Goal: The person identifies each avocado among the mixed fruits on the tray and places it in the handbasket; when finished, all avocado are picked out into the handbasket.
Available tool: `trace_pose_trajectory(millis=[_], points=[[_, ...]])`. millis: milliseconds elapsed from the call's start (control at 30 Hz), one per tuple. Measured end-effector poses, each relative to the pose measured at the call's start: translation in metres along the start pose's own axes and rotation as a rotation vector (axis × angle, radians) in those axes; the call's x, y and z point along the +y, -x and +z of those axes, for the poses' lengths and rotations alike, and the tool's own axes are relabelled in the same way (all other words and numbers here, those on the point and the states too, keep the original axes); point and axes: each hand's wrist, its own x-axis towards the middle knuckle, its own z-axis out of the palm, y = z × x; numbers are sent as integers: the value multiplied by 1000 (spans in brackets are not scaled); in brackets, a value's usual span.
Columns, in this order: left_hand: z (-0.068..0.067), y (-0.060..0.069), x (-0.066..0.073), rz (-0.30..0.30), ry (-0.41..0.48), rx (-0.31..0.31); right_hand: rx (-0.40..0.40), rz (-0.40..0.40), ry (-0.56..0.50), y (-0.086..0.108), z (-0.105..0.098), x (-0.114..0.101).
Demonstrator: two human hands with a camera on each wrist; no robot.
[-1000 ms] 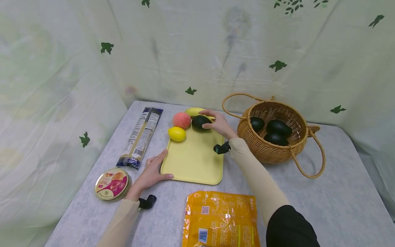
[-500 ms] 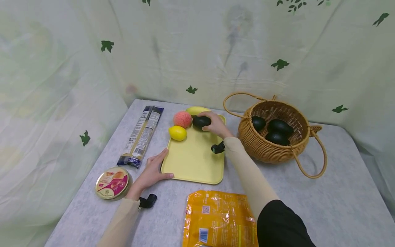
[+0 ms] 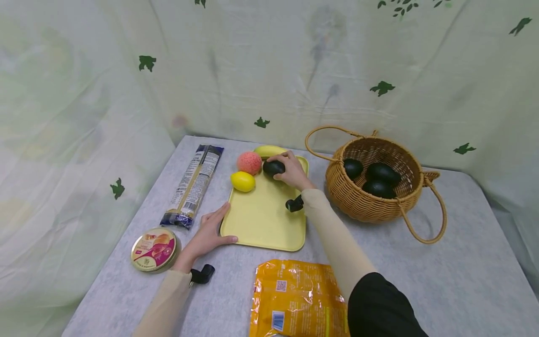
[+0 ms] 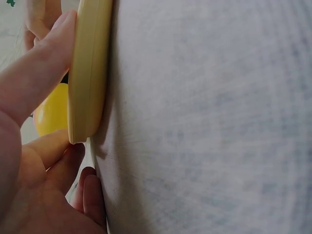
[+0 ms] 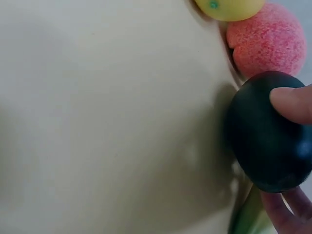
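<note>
My right hand point(image 3: 294, 173) holds a dark avocado point(image 3: 273, 168) at the far part of the yellow tray point(image 3: 266, 217). In the right wrist view, the thumb lies on one side of the avocado point(image 5: 265, 139) and fingers show on the other. A pink peach point(image 3: 249, 163) touches or nearly touches it on the left. Nearby sit a lemon point(image 3: 242, 181) and a banana point(image 3: 268, 150), partly hidden behind the avocado and hand. My left hand point(image 3: 206, 238) spans the tray's near left corner, thumb and fingers spread against its edges.
A wicker basket point(image 3: 362, 210) with several dark avocados stands right of the tray, handles sticking out. An orange packet point(image 3: 294, 297) lies in front. On the left are a long blue-ended packet point(image 3: 191, 187) and a round tin point(image 3: 153, 249). A curtain point(image 3: 269, 70) hangs behind.
My right hand has closed around the avocado on the tray, its wrist shifting slightly left. My left hand has stayed at the tray's corner.
</note>
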Motion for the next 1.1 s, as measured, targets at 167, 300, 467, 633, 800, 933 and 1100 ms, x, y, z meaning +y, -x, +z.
trace_pose_trajectory(millis=[167, 300, 467, 633, 800, 933, 1100], points=[[0, 0, -1, -19, 10, -12, 9, 21, -106, 6, -5, 1], [1, 1, -1, -25, 13, -12, 10, 20, -202, 13, -16, -4], [1, 1, -2, -29, 12, -14, 20, 14, -243, 23, -38, -17], [1, 0, -3, -27, 8, -14, 15, 19, -263, 38, -68, -30], [1, -1, -2, -29, 13, -15, 15, 43, -315, 57, -100, -32], [1, -1, -2, -26, 14, -13, 66, 45, -346, 72, -123, -22], [1, -1, -2, -27, 6, -11, 111, 64, -367, 95, -154, -11]])
